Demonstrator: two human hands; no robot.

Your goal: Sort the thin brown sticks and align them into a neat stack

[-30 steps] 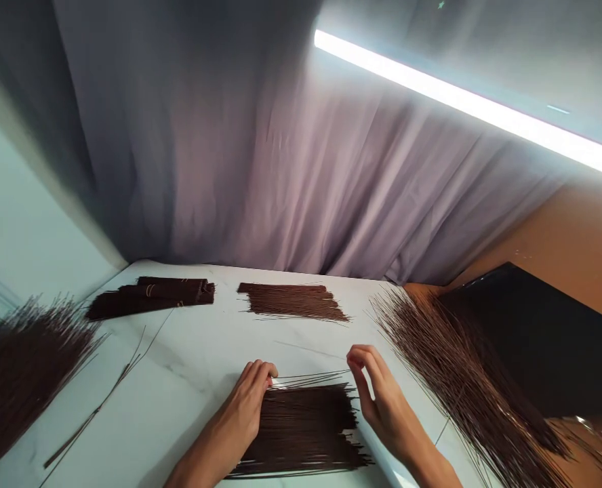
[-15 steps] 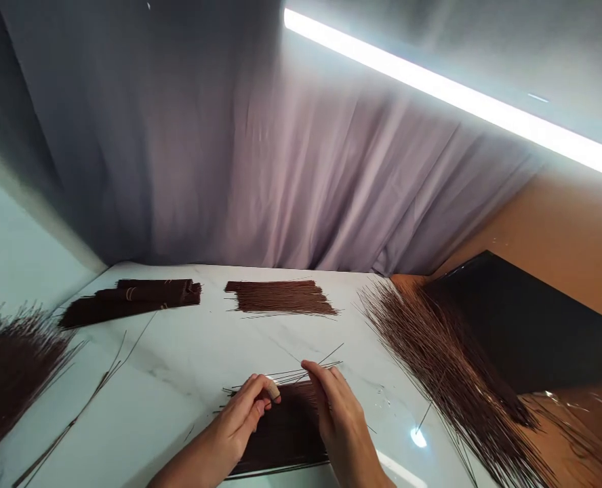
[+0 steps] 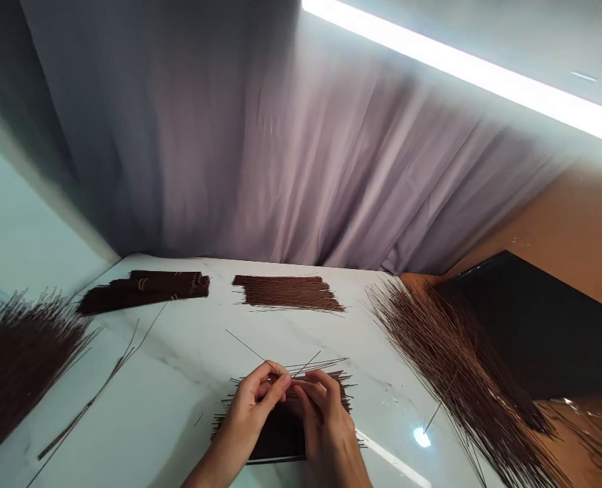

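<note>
My left hand [image 3: 261, 401] is closed, thumb and fingertips pinching a thin brown stick [image 3: 245, 347] that juts up and to the left. Beside it, my right hand [image 3: 327, 415] has its fingers bent into a pinch at the same spot, and the fingertips of the two hands almost meet. Another thin stick slants up to the right between the hands; which fingers hold it, if any, I cannot tell. Below both hands lies a dense layer of dark brown sticks [image 3: 281, 434] with uneven ends, partly covered by my hands.
At the back of the white marbled table [image 3: 179, 393] lie tied dark bundles [image 3: 153, 290] and a flat row of sticks [image 3: 291, 293]. Loose piles spread at left [image 3: 21, 366] and right [image 3: 448, 359], the right one near a black panel [image 3: 529, 325]. Several stray sticks [image 3: 97, 393] lie left.
My hands have come together, fingertips now nearly touching. A stick now points out leftward from my left hand, which was loosely curled before. The whole view has shifted slightly.
</note>
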